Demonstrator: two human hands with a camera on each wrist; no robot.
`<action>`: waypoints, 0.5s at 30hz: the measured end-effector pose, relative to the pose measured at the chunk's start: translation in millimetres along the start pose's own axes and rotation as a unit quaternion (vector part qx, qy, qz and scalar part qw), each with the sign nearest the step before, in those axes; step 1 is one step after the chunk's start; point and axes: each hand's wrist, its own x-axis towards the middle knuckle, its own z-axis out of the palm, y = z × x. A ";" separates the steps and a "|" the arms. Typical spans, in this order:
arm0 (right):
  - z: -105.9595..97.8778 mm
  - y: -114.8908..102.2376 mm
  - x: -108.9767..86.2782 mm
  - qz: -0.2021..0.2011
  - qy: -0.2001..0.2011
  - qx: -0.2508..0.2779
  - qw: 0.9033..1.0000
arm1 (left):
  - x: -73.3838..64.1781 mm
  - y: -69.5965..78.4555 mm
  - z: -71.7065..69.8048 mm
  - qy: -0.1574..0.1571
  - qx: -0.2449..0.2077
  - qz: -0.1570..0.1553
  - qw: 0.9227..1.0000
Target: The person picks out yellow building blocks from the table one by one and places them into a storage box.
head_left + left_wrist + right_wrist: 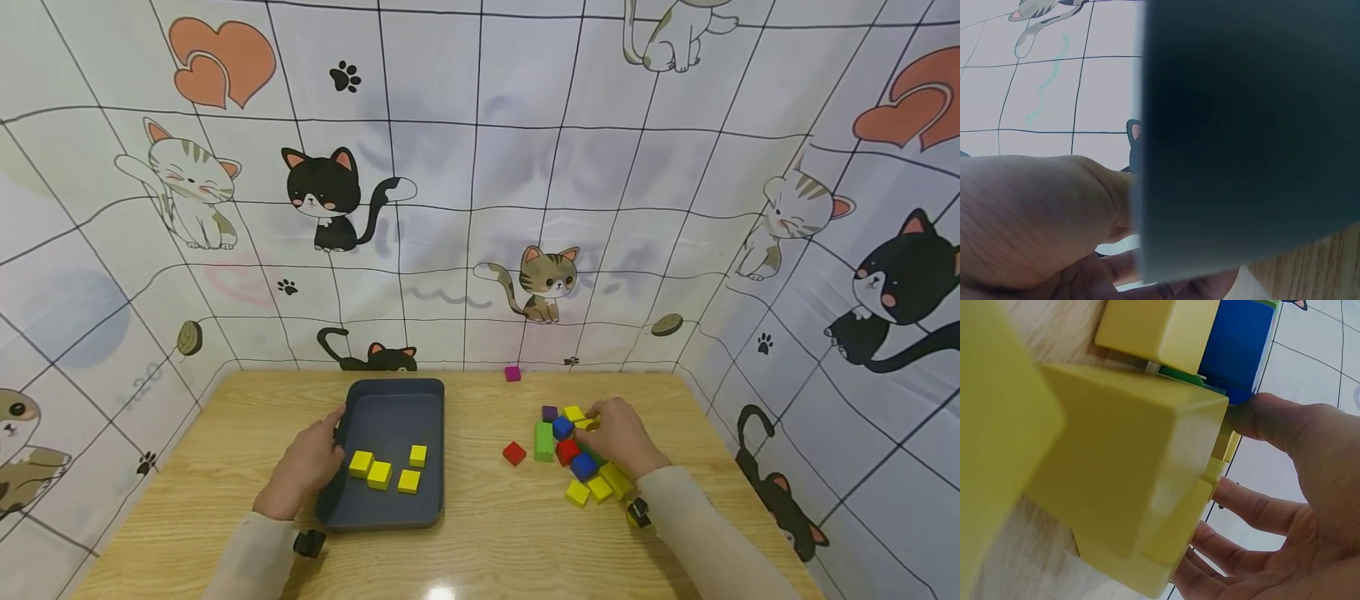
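Observation:
At the left wall of a dark grey tray (390, 517), my left hand (303, 467) grips the rim, its fingers partly hidden by the tray wall (1254, 137) in the left wrist view. Several yellow cubes (379, 475) lie in the tray. Over a cluster of coloured blocks, my right hand (622, 437) pinches a yellow block (585, 424) between thumb and index finger; the hand covers part of it. Close in the right wrist view are a big yellow block (1116, 456) and a blue block (1235, 347), with the right hand's fingers (1260, 509) beside them.
Around the right hand lie a green block (543, 442), a red cube (567, 452), a blue cube (583, 467), a purple cube (550, 412) and more yellow blocks (577, 493). A red cube (513, 453) sits apart. A magenta cube (512, 374) is at the table's back edge, by the cat-print curtain (427, 275).

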 end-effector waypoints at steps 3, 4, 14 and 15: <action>-0.4 -0.1 -0.4 0.000 0.002 0.001 1.000 | 0.1 0.1 0.2 -0.001 -0.001 -0.002 1.000; -0.7 -0.2 -0.7 0.001 0.002 0.002 1.000 | 0.0 0.1 0.3 -0.001 -0.001 -0.002 1.000; -4.0 1.2 -1.9 0.012 0.001 0.018 1.000 | -0.3 0.6 0.6 0.003 -0.002 0.001 1.000; -4.6 0.9 -2.1 0.013 0.001 0.020 1.000 | -0.3 0.7 0.8 0.004 -0.002 0.001 1.000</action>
